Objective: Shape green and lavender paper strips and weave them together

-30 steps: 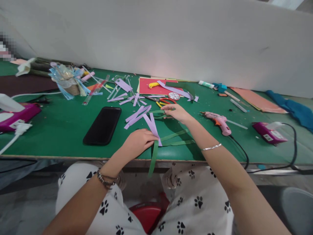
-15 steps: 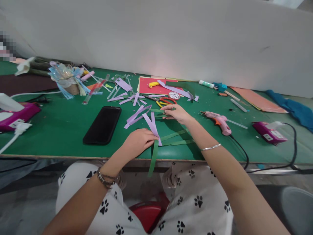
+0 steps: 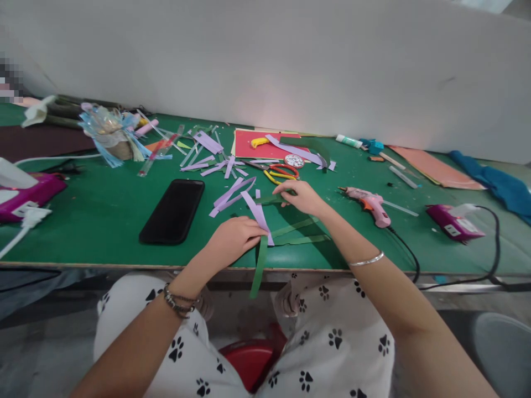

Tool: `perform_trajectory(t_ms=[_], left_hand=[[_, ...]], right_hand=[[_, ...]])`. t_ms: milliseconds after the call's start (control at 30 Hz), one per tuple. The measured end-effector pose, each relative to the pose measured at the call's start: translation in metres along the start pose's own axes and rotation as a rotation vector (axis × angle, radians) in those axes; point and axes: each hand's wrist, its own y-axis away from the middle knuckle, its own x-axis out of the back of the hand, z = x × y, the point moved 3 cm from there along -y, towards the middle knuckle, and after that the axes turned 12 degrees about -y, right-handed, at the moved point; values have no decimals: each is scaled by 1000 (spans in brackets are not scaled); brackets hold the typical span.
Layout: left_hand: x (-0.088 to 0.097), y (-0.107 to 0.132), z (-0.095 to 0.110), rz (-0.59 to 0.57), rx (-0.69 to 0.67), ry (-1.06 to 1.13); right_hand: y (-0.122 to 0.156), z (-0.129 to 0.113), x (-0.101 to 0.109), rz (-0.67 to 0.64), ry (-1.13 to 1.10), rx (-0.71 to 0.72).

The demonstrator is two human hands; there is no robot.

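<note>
My left hand (image 3: pixel 237 237) rests at the table's front, its fingertips closed on the crossing of a purple paper strip (image 3: pixel 256 213) and a green paper strip (image 3: pixel 259 265). The green one's end hangs over the table edge. Farther back and to the right, my right hand (image 3: pixel 301 196) pinches another green paper strip (image 3: pixel 266 200), which crosses over the purple one. Two more green strips (image 3: pixel 305 240) stretch rightward beneath my right forearm. Left of the crossing lies a folded purple strip (image 3: pixel 232 199).
A black phone (image 3: pixel 173 211) lies left of my hands. Scissors (image 3: pixel 282 174) and red paper (image 3: pixel 244 145) are behind them. To the right are a pink glue gun (image 3: pixel 371 204) with its cord and a purple power block (image 3: pixel 454 222). Purple scraps (image 3: pixel 207 142) litter the back.
My right hand has shifted slightly right, and the green strip in its fingers now lies across the purple strip. My left hand keeps its place on the crossing.
</note>
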Motion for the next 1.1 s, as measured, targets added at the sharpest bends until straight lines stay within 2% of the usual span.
perform_trajectory(t_ms=[400, 533, 667, 767, 1100], left_hand=[[2, 2, 0, 22, -50, -56], [3, 2, 2, 69, -96, -99], [5, 3, 4, 124, -178, -152], [6, 5, 3, 137, -187, -159], [5, 11, -5, 28, -164, -5]], right_hand=[[28, -1, -3, -73, -120, -21], [36, -7, -4, -112, -91, -59], [41, -11, -4, -81, 12, -56], [45, -12, -3, -59, 113, -23], [64, -16, -5, -45, 242, -65]])
